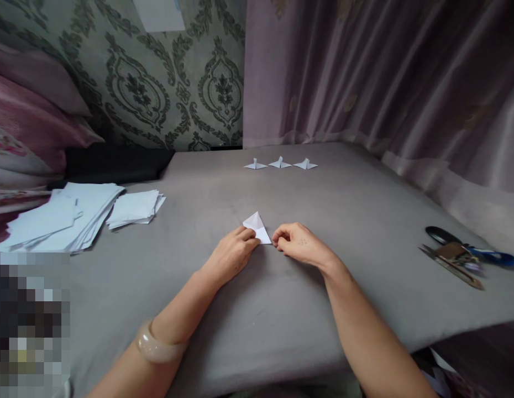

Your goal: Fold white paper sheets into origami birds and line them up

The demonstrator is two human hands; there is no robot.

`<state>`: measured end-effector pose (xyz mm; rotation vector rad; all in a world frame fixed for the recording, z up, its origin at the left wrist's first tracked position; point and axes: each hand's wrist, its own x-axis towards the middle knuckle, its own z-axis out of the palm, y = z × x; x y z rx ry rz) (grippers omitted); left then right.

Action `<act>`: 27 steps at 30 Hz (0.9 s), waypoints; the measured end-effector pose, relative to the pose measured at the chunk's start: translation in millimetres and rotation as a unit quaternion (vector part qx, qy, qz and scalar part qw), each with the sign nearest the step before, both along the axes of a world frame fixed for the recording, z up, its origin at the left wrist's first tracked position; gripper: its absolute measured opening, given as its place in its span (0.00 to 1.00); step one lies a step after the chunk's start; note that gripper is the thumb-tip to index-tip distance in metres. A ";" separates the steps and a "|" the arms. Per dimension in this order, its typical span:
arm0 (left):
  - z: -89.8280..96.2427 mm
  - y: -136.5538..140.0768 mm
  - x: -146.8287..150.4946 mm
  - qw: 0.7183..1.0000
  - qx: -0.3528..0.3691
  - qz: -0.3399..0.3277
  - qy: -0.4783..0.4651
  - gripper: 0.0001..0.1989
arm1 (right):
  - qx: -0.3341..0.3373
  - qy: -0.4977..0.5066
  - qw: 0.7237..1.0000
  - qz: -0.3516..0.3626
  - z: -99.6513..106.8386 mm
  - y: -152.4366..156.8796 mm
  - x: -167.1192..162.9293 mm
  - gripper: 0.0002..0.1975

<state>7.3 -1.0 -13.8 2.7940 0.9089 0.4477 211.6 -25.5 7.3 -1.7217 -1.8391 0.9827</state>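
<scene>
A small piece of folded white paper (pixel 264 236) lies on the grey cloth in front of me, its pointed tip facing away. My left hand (pixel 236 247) holds it down, fingers bent over its left and lower part and hiding that side. Just off the paper's right corner is my right hand (pixel 300 243), fingers curled in with the tips pressed together. Nothing shows between those fingertips, and whether they touch the corner is hard to tell.
Three folded paper figures (pixel 280 162) stand in a row at the back. On the left lie a stack of large white sheets (pixel 95 204) and a smaller stack of cut paper (pixel 132 209). Scissors (pixel 489 255) and a pointed tool (pixel 456 270) lie at the right.
</scene>
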 end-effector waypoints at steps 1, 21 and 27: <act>0.2 -0.6 0.5 1.000 -0.002 -0.006 0.005 0.15 | 0.000 0.001 1.000 -0.001 -1.3 0.3 0.8 0.11; 3.5 -15.2 13.9 0.990 0.023 0.017 0.138 0.30 | 0.003 -0.001 1.000 -0.010 -7.7 3.2 4.6 0.11; 4.5 -9.6 8.8 0.997 -0.023 0.069 0.036 0.18 | 0.112 0.014 0.990 -0.084 -7.8 6.0 -13.6 0.11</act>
